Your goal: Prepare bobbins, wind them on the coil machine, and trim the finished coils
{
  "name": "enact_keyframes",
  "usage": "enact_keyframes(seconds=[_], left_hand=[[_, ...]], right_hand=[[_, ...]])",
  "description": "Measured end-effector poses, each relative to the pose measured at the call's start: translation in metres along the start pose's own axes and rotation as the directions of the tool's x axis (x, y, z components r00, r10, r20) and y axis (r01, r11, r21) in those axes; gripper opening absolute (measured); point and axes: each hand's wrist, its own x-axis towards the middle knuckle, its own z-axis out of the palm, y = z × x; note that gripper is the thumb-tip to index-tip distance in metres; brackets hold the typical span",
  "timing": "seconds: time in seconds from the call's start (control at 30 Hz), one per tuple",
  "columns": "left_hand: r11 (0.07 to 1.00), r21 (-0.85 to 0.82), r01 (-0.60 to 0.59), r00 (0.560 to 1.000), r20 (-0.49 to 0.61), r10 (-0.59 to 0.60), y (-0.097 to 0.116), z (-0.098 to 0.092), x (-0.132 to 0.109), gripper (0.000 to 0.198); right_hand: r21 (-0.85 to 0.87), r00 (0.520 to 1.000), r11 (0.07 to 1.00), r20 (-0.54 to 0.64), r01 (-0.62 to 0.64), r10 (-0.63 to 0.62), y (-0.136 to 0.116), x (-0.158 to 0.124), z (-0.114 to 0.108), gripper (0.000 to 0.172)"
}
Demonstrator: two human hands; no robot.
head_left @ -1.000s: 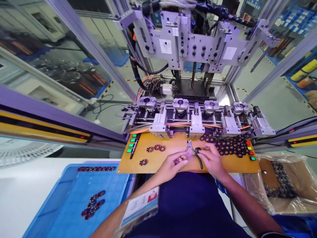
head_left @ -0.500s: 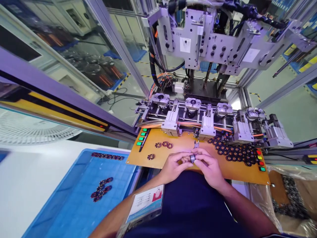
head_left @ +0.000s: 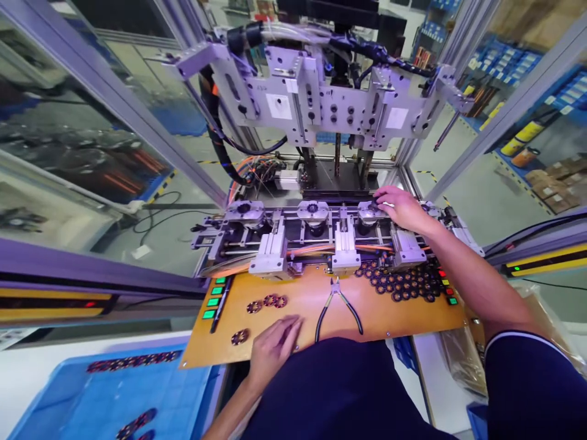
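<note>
My right hand (head_left: 398, 209) reaches over the third metal fixture (head_left: 368, 212) of the machine. Its thumb and fingertips pinch a small dark stator core (head_left: 375, 202), partly covered by the fingers, at the top of that fixture. My left hand (head_left: 273, 347) rests on the front edge of the tan board (head_left: 293, 299), fingers loosely stretched out, holding nothing that I can see. To its left lies a single copper-wound stator (head_left: 239, 337). Diagonal cutters (head_left: 336, 287) with black handles lie spread on the board between my body and the machine.
Several dark stator cores (head_left: 403, 282) cluster at the board's right, by coloured buttons (head_left: 447, 291). More wound stators (head_left: 269, 300) and a black pen (head_left: 221, 305) lie at left. A blue tray (head_left: 68, 391) holds rows of stators. Above hangs the machine's metal head (head_left: 330, 107).
My hands have parted. The right moved forward to the third fixture with the small part; the left dropped onto the board's edge. The cutters now show fully, and my view has turned right.
</note>
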Motion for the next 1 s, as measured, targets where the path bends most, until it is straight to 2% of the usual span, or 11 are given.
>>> enact_keyframes(seconds=[0.33,0.77,0.87,1.0], left_hand=[[0.992,0.116,-0.045,0.999,0.025,0.042,-0.002,0.002,0.001,0.010],[0.989,0.141,-0.042,0.998,0.053,0.035,0.001,0.001,0.001,0.011],[0.988,0.146,-0.039,0.999,0.043,0.033,0.001,0.001,0.001,0.012],[0.989,0.144,-0.028,0.999,0.039,0.022,-0.001,0.001,0.000,0.012]], right_hand=[[-0.061,0.994,0.995,0.082,0.077,-0.072,0.000,0.000,0.003,0.024],[-0.184,0.982,0.981,0.185,0.067,-0.033,-0.005,0.007,0.008,0.024],[-0.219,0.984,0.974,0.174,0.059,-0.020,-0.009,-0.001,0.006,0.031],[-0.271,0.986,0.962,0.166,0.040,0.006,-0.009,-0.022,0.011,0.052]])
